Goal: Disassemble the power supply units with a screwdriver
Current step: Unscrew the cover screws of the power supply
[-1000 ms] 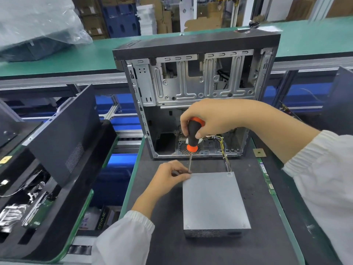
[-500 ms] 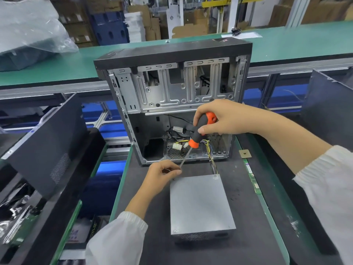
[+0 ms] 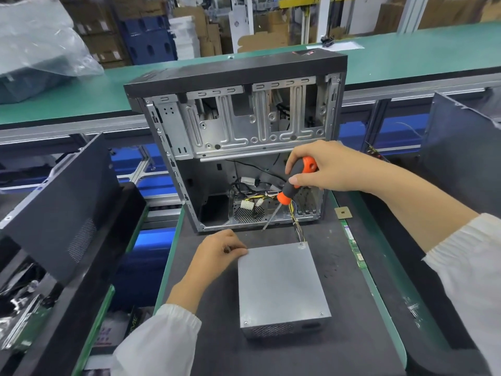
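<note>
Grey sheet-metal power supply unit [image 3: 282, 286] lying flat on the dark matted surface [image 3: 347, 267], just in front of the open computer case [image 3: 238, 137], with a bundle of yellow and black wires [image 3: 298, 229] trailing from its far right corner back into the case. Rigid, boxy, probably fairly heavy for its bulk; matte lid with small screws visible at the near corners, perforated vent grille on the near face. Best steadied by the flat sides or corners, well clear of the wires and vent holes; thin folded edges possibly sharp. Left hand [image 3: 217, 256] resting at the far left corner, fingertips curled and pinching something small and unclear, perhaps a screw. Right hand [image 3: 325, 166] wrapped around the black-and-orange handle of the screwdriver [image 3: 287, 191], shaft angled down-left, tip raised above the surface and apart from the lid. Rubbery handle likely secure in the grip; slim steel shaft stiff. Case frame bare stamped steel, ribbed and slotted.
</note>
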The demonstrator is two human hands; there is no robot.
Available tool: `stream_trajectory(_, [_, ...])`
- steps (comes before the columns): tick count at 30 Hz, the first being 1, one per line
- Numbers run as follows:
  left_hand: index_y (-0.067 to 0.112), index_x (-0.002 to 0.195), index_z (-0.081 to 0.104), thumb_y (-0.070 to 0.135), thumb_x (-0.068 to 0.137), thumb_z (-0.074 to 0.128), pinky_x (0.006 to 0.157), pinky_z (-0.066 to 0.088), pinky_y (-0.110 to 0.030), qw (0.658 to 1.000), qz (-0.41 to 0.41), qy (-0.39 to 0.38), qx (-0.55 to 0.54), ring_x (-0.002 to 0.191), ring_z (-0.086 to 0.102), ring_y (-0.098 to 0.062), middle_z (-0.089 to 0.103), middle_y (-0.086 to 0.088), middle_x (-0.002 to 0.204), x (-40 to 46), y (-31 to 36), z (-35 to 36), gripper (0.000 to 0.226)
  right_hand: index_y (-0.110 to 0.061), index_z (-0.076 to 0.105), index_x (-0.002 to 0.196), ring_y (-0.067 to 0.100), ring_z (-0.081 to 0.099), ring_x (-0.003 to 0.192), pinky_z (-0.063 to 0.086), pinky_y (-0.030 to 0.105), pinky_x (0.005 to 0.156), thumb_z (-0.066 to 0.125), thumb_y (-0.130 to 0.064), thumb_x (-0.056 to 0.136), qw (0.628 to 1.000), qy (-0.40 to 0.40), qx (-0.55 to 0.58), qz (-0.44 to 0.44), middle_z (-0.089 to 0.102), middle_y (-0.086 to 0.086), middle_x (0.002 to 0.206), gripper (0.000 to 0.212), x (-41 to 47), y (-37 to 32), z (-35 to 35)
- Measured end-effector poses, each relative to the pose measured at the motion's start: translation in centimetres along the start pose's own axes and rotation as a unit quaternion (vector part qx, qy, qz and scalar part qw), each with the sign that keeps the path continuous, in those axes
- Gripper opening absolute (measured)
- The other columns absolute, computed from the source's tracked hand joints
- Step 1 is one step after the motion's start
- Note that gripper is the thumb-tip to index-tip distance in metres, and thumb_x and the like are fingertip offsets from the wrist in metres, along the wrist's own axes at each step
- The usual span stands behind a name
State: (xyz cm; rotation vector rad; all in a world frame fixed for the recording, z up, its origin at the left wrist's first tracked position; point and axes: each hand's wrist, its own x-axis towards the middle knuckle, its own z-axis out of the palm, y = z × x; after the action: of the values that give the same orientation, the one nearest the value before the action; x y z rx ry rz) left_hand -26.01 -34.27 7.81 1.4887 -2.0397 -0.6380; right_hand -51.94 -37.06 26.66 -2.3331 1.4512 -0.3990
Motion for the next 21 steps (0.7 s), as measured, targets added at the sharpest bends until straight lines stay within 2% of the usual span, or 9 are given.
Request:
stream_trajectory(3, [0.017,0.089,0.074,0.025,0.09,0.068,0.064,0.037,-0.016,0.984,0.078,0.012,0.161,0.077,0.057,-0.009,0.06,0.01,0.087,-0.2,0.5,0.0,0.01,-0.028,0.063,0.098,0.002,0.044,0.057,0.03,0.016,0.052,0.065,-0.03,0.089,1.0,0.011,-0.012,0.005,0.043,-0.016,0.066,0.01,-0.3,0.2,-0.1])
stream_trajectory(5, [0.013,0.086,0.072,0.022,0.09,0.068,0.061,0.038,-0.023,0.968,0.132,0.018,0.215,0.076,0.062,-0.018,0.063,0.002,0.086,-0.2,0.9,-0.1,0.011,-0.027,0.063,0.098,0.001,0.042,0.055,0.028,0.015,0.051,0.065,-0.03,0.089,1.0,0.013,-0.021,0.008,0.043,-0.015,0.064,0.01,-0.5,0.3,-0.2])
stream_trajectory(7, [0.013,0.086,0.071,0.023,0.092,0.066,0.065,0.04,-0.028,0.951,0.166,0.015,0.261,0.078,0.063,-0.022,0.064,0.0,0.087,-0.1,1.4,-0.1,0.012,-0.025,0.064,0.097,0.002,0.042,0.056,0.028,0.017,0.051,0.066,-0.03,0.088,0.999,0.015,-0.032,0.009,0.043,-0.015,0.063,0.011,-0.7,0.3,-0.3])
stream_trajectory(11, [0.017,0.098,0.064,0.03,0.1,0.051,0.08,0.038,-0.03,0.937,0.157,0.0,0.311,0.091,0.059,-0.02,0.061,0.002,0.099,0.2,1.4,0.0,0.018,-0.025,0.065,0.096,0.002,0.041,0.057,0.029,0.018,0.052,0.067,-0.033,0.087,0.999,0.029,-0.028,0.002,0.044,-0.014,0.064,0.012,-0.6,-0.1,0.1])
stream_trajectory(13, [0.017,0.1,0.06,0.03,0.102,0.047,0.08,0.035,-0.032,0.924,0.157,-0.006,0.348,0.092,0.058,-0.021,0.059,0.001,0.1,0.2,1.4,0.2,0.018,-0.026,0.066,0.094,0.003,0.043,0.057,0.03,0.019,0.053,0.068,-0.035,0.086,0.999,0.039,-0.026,-0.006,0.045,-0.014,0.063,0.013,-0.4,-0.5,0.6])
stream_trajectory(15, [0.018,0.098,0.056,0.028,0.102,0.046,0.077,0.03,-0.033,0.912,0.159,-0.014,0.377,0.089,0.058,-0.023,0.058,0.001,0.099,0.3,1.6,0.3,0.015,-0.027,0.065,0.092,0.001,0.044,0.058,0.029,0.014,0.054,0.068,-0.037,0.085,0.998,0.047,-0.031,-0.012,0.045,-0.013,0.062,0.013,0.0,-1.0,1.0])
stream_trajectory(17, [0.02,0.096,0.054,0.03,0.101,0.047,0.077,0.026,-0.031,0.919,0.153,-0.03,0.363,0.089,0.057,-0.021,0.057,0.003,0.099,0.6,1.6,0.1,0.012,-0.026,0.065,0.092,-0.001,0.046,0.055,0.033,0.01,0.05,0.069,-0.036,0.084,0.998,0.046,-0.025,-0.023,0.045,-0.013,0.059,0.013,0.3,-1.7,1.4])
stream_trajectory(18, [0.022,0.095,0.053,0.032,0.1,0.05,0.078,0.027,-0.03,0.933,0.14,-0.038,0.329,0.089,0.057,-0.018,0.057,0.006,0.099,0.7,1.4,-0.2,0.011,-0.025,0.065,0.092,-0.002,0.046,0.053,0.034,0.009,0.05,0.069,-0.035,0.084,0.999,0.042,-0.017,-0.029,0.045,-0.013,0.058,0.013,0.6,-2.0,1.7])
stream_trajectory(21, [0.02,0.096,0.062,0.028,0.088,0.07,0.089,0.039,-0.025,0.994,0.042,-0.051,0.087,0.091,0.059,-0.008,0.06,0.01,0.098,0.3,0.3,-1.1,0.014,-0.026,0.064,0.094,-0.003,0.046,0.052,0.033,0.011,0.048,0.07,-0.034,0.083,0.999,0.031,-0.009,-0.041,0.046,-0.014,0.061,0.014,1.3,-2.9,2.5])
